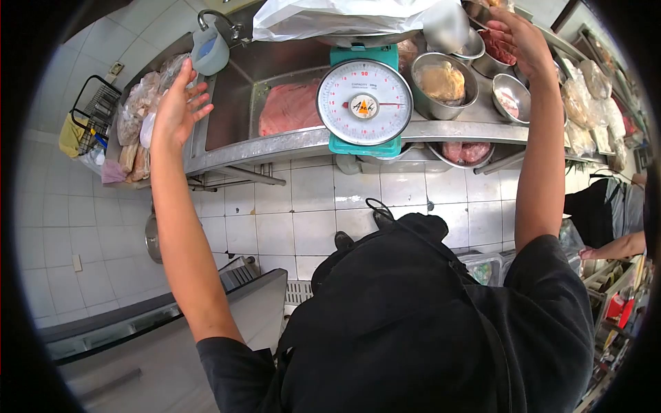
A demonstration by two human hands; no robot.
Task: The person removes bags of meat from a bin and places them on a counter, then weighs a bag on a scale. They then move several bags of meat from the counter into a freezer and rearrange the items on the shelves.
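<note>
My left hand is raised above the left side of the steel sink, fingers spread and nothing in them. My right hand hovers over metal bowls of meat at the upper right, fingers stretched apart. Left of it is a blurred, pale silvery round thing, apart from the fingers; I cannot make out its kind. Between my hands stands a teal dial scale, with a white plastic bag over its top. A large pink slab of meat lies in the sink.
A metal pot with yellowish food and a small bowl stand right of the scale. Bagged goods crowd the sink's left side, near a faucet. Another person's arm shows at the right. A steel appliance is at the lower left.
</note>
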